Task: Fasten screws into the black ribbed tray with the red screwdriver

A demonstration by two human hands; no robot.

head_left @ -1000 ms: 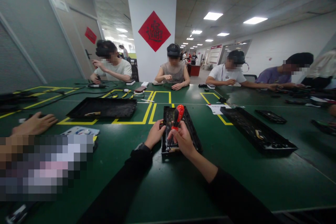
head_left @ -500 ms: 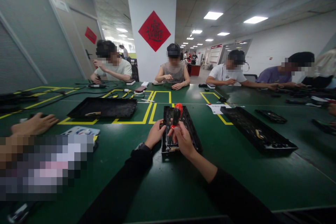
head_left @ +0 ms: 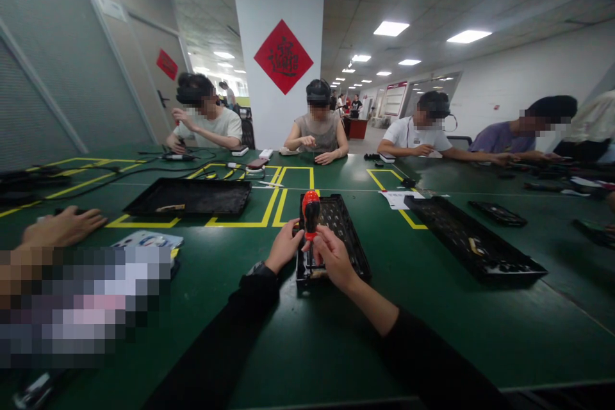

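In my right hand (head_left: 335, 257) is a screwdriver (head_left: 311, 213) with a red and black handle, pinched at the handle's lower end. It stands nearly upright, its shaft pointing down at the near left part of a black plastic casing (head_left: 353, 237). Whether the tip sits in a screw is too small to see. My left hand (head_left: 285, 246) is closed on the casing's left edge. The casing lies open side up on the green table, and my right hand and the screwdriver hide part of its inside.
Similar black casings lie at left (head_left: 211, 197) and right (head_left: 473, 240). White paper (head_left: 402, 198) lies near the right one. A co-worker's hand (head_left: 67, 227) rests at far left, beside a blurred patch. Several people sit across the green table (head_left: 307, 359); cables run at back left.
The screwdriver's handle has swung left and now stands more upright. My right hand has shifted slightly, while my left hand and the casing are where they were.
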